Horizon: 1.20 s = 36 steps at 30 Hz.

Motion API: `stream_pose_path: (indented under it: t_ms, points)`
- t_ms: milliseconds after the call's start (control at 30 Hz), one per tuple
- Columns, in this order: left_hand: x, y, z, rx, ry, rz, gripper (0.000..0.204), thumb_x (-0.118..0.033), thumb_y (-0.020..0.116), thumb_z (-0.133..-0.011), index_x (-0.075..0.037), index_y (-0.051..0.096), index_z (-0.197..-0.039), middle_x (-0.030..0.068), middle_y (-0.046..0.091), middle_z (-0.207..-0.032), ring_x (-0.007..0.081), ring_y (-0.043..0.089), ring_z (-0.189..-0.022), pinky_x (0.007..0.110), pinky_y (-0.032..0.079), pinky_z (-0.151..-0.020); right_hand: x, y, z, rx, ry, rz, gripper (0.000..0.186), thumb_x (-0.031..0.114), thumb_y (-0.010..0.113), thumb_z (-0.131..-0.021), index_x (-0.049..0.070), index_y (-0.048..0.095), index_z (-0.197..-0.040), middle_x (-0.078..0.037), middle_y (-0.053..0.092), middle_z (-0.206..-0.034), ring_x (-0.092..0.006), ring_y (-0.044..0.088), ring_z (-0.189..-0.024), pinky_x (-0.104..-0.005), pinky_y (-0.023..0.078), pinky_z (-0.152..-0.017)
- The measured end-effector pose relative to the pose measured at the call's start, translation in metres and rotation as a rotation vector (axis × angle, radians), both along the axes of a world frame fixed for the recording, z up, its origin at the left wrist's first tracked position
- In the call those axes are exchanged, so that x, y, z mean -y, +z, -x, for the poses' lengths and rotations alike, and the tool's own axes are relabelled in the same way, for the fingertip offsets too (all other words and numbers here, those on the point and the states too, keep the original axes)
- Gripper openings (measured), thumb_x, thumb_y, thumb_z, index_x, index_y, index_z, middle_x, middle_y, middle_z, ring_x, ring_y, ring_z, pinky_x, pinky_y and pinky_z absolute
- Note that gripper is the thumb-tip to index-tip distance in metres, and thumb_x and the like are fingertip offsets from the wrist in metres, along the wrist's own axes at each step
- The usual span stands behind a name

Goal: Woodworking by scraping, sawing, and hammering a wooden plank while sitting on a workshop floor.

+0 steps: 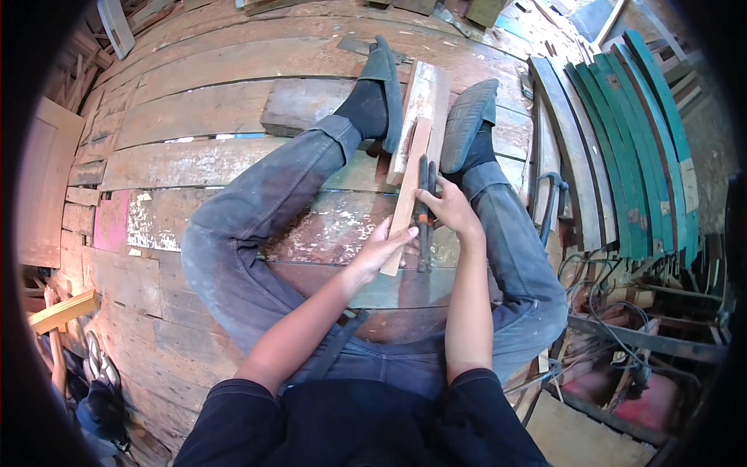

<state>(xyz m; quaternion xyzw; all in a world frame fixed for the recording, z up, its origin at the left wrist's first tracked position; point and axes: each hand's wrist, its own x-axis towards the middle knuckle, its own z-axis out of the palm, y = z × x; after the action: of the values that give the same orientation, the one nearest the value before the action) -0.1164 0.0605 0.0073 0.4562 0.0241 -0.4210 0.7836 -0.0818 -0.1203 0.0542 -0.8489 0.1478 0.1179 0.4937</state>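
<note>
My left hand [381, 249] is closed round the near end of a narrow pale wooden strip [413, 187], thumb on top. The strip's far end lies over a thicker board [417, 101] with worn white paint, set between my slippered feet. Just right of the strip is a dark, long tool [425, 241] made of two slim parallel bars with an orange patch; its exact kind is unclear. My right hand [451, 206] grips this tool with thumb and fingers near its middle. Some left fingertips reach under the strip towards the tool, partly hidden.
Green curved boards [622, 148] are stacked at the right beside a blue-grey clamp-like metal piece [552, 187]. A wooden block [303, 105] lies beyond my left leg. Cables [603, 303] tangle at the lower right. At the lower left is another person's foot [101, 362].
</note>
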Motion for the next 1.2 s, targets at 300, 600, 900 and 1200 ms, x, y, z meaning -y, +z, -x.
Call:
stream_pose_path:
  t_ms: [300, 600, 900, 1200]
  points:
    - [0.0, -0.017, -0.001, -0.109, 0.008, -0.002, 0.04, -0.043, 0.045, -0.098, -0.013, 0.043, -0.124, 0.01, 0.065, -0.093, 0.0158, 0.064, -0.077, 0.026, 0.051, -0.057, 0.013, 0.038, 0.005, 0.137, -0.247, -0.108, 0.039, 0.02, 0.067, -0.086, -0.006, 0.054, -0.112, -0.008, 0.065, -0.077, -0.0087, 0.059, -0.058, -0.0251, 0.045, -0.047]
    - [0.002, -0.02, 0.0, -0.129, 0.016, 0.035, 0.036, -0.042, 0.043, -0.098, -0.013, 0.043, -0.12, 0.0099, 0.063, -0.09, 0.0159, 0.062, -0.073, 0.028, 0.052, -0.058, 0.011, 0.054, -0.001, 0.642, -0.548, -0.344, 0.019, 0.02, 0.048, -0.099, 0.005, 0.053, -0.11, 0.006, 0.035, -0.059, -0.0026, 0.029, -0.046, -0.0204, 0.025, -0.04]
    - [0.0, -0.02, 0.001, -0.143, 0.013, -0.002, 0.034, -0.041, 0.046, -0.097, -0.012, 0.045, -0.114, 0.0083, 0.062, -0.084, 0.0157, 0.06, -0.068, 0.029, 0.051, -0.057, 0.009, 0.097, -0.03, 1.03, -0.503, -0.646, 0.019, 0.019, 0.038, -0.1, 0.004, 0.049, -0.093, 0.005, 0.023, -0.049, -0.0058, 0.02, -0.04, -0.0254, 0.021, -0.039]
    - [0.004, -0.019, 0.004, -0.146, -0.005, -0.035, 0.041, -0.044, 0.045, -0.097, -0.01, 0.051, -0.119, 0.0049, 0.057, -0.075, 0.0128, 0.054, -0.059, 0.027, 0.047, -0.052, 0.018, 0.083, -0.103, 1.129, -0.504, -0.841, 0.013, 0.011, 0.037, -0.093, 0.004, 0.045, -0.086, 0.004, 0.023, -0.047, -0.0067, 0.017, -0.036, -0.026, 0.017, -0.037]
